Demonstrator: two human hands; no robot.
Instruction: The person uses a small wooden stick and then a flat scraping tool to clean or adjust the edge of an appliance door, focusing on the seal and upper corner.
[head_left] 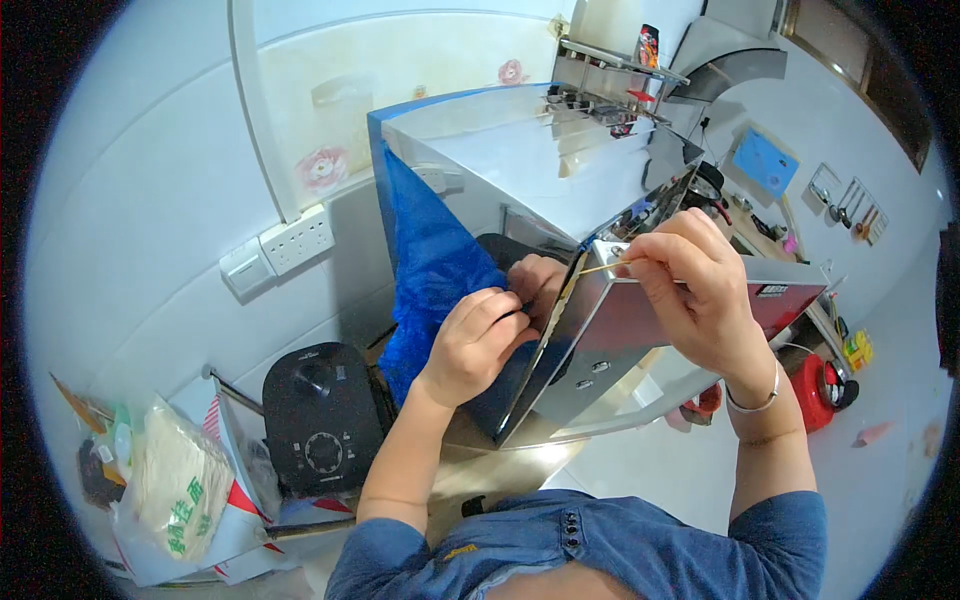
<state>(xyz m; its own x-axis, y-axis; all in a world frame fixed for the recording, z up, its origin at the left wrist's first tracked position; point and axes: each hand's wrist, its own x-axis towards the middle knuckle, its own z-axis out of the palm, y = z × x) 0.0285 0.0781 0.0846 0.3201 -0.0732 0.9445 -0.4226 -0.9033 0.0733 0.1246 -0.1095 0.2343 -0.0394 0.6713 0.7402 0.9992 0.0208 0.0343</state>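
Metal box (625,310) (head view): blue film (425,260) on its left.
Right hand (695,285): pinches thin stick (603,267) at box edge.
Left hand (475,340): fingers curled at box's glossy face; cannot tell contents.
Stick angle: shallow likely best, sparing gloss.

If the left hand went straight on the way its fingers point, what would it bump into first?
Most likely the shiny panel; the left hand sits close to its reflection there, though I can't tell whether it touches.
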